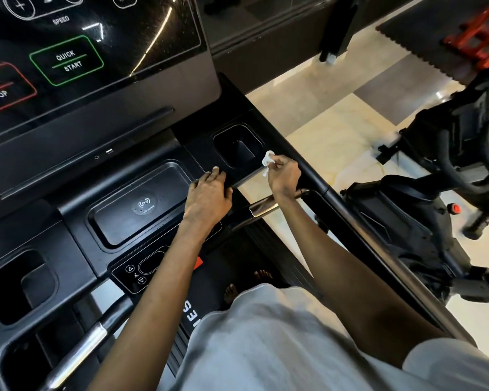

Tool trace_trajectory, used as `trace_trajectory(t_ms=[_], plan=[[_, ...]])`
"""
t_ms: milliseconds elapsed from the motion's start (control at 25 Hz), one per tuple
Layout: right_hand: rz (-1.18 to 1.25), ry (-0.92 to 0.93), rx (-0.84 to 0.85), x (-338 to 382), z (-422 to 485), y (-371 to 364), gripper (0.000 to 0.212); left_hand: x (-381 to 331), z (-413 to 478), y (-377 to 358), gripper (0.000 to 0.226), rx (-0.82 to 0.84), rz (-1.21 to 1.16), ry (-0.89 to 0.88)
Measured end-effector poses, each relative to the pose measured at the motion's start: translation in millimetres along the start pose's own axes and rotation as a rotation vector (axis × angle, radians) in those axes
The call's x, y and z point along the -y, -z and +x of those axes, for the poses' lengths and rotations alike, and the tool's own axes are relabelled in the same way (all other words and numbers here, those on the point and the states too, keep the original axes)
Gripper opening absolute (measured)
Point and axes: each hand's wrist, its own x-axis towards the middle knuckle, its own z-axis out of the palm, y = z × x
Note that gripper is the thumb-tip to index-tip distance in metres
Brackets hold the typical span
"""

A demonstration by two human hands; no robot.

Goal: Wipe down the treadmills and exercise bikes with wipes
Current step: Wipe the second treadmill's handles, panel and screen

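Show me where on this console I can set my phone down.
The charging tray, between the display panel and the arrow buttons, lies bare. The left cup holder looks empty too. Crowded: the right cup holder, with the left hand beside it and the right hand pinching the wipe at its rim.

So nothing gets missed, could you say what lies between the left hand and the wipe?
Just the bare near rim of the cup holder, shown in the head view.
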Motion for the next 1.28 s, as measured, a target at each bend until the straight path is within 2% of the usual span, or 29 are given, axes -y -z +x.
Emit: trace_trajectory(t_ms=[80,200,280,360,480,640,720,880,1040,1200,1280], plan=[[-0.138,0.083,0.032,-4.2,7.5,4.3,0.02,-8.0,11.1,-1.1,0.061,0.009,0.028,-0.04],[-0.33,0.224,0.197,-14.9,20.4,18.5,0.024,-16.2,31.7,-4.8,0.062,0.057,0.084,-0.067],[-0.415,0.322,0.187,-20.2,37.3,35.0,0.023,-20.1,41.7,-7.9,0.062,0.087,0.129,-0.071],[-0.463,0.327,0.162,-20.0,56.9,51.0,0.022,-25.3,50.4,-12.8,0.062,0.101,0.179,-0.072],[-0.556,0.241,0.185,-27.3,65.4,63.9,0.026,-36.6,61.0,-20.6,0.061,0.106,0.192,-0.073],[-0.609,0.343,0.387,-43.4,35.0,71.4,0.05,-46.5,70.9,-29.9,0.06,0.011,0.189,-0.03],[-0.655,0.386,0.428,-42.0,39.6,68.5,0.056,-54.7,75.6,-35.1,0.06,-0.005,0.175,0.004],[-0.639,0.486,0.444,-26.6,58.6,69.0,0.046,-71.7,87.5,-40.5,0.059,-0.019,0.075,0.043],[-0.633,0.598,0.516,-55.8,40.8,106.2,0.042,-74.3,91.3,-46.1,0.052,-0.102,-0.007,0.056],[-0.494,0.407,0.413,-71.5,53.4,122.4,0.043,-69.5,93.0,-58.6,0.049,-0.199,-0.078,0.079],[-0.447,0.381,0.445,-67.8,65.3,114.0,0.044,-70.0,92.6,-64.4,0.048,-0.246,-0.116,0.09]])
